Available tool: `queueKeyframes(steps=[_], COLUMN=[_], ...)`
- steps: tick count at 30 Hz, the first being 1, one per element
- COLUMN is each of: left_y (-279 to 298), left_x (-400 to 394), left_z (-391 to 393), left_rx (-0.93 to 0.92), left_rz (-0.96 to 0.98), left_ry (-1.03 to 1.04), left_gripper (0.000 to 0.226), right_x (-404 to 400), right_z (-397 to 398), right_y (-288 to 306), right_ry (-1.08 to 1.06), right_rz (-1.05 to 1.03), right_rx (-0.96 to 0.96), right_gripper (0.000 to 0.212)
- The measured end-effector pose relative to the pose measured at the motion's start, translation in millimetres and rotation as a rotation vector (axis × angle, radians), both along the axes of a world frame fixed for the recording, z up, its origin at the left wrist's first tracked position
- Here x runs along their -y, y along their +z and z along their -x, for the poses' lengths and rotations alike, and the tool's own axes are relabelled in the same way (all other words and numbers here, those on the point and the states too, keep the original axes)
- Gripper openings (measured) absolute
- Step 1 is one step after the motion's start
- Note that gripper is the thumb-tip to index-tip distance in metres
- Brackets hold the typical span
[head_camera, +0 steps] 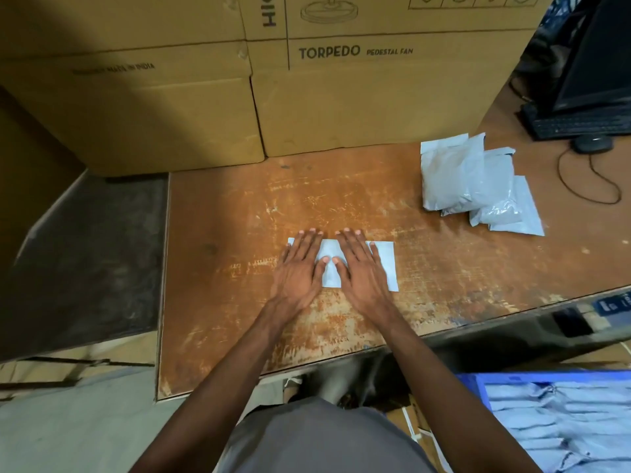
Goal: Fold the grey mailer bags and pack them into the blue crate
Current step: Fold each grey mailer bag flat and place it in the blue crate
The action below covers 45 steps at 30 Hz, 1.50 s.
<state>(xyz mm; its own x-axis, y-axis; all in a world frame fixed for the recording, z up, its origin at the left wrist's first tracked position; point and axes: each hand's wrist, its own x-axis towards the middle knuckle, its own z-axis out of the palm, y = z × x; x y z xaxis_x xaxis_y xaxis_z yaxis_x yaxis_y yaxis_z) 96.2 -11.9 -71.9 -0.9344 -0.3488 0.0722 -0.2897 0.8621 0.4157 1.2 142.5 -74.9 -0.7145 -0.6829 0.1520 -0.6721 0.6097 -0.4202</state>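
warehouse packing station | stacked fan cartons [375, 97] | worn table [239, 319] | keyboard [580, 126]

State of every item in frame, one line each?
Left hand: open, flat on the bag.
Right hand: open, flat on the bag.
Bag: flat on the table, pressed by both hands.
Pile: stuffed bags, overlapping, untouched.
Crate: beside the table, holds folded bags.
Monitor: screen dark.

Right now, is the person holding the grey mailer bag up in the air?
No, the grey mailer bag lies flat on the table, with the left hand and right hand pressing on it.
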Motion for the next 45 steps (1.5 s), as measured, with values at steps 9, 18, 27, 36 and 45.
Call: queueKeyframes(steps=[9,18,27,36,45], left_y=[-9,-11,-8,3,61], left_x=[-2,0,1,18,20], left_z=[-1,2,2,3,20], left_rx=[0.042,0.067,0.095,0.197,0.301], left_rz=[0.039,0.036,0.003,-0.133,0.075], left_ry=[-0.002,-0.016,-0.035,-0.151,-0.198], left_gripper=[0.059,0.058,0.059,0.06,0.085], right_x=[3,4,5,-11,-30], right_z=[0,4,3,22,54], right_y=[-10,-10,-5,12,38], right_ry=[-0.023,-0.018,-0.01,0.09,0.012], right_rz=[-0.071,-0.077,-0.107,0.066,-0.2], right_rx=[-0.049,-0.024,0.005,0.386,0.269], right_gripper=[0.058,0.056,0.057,0.064,0.057])
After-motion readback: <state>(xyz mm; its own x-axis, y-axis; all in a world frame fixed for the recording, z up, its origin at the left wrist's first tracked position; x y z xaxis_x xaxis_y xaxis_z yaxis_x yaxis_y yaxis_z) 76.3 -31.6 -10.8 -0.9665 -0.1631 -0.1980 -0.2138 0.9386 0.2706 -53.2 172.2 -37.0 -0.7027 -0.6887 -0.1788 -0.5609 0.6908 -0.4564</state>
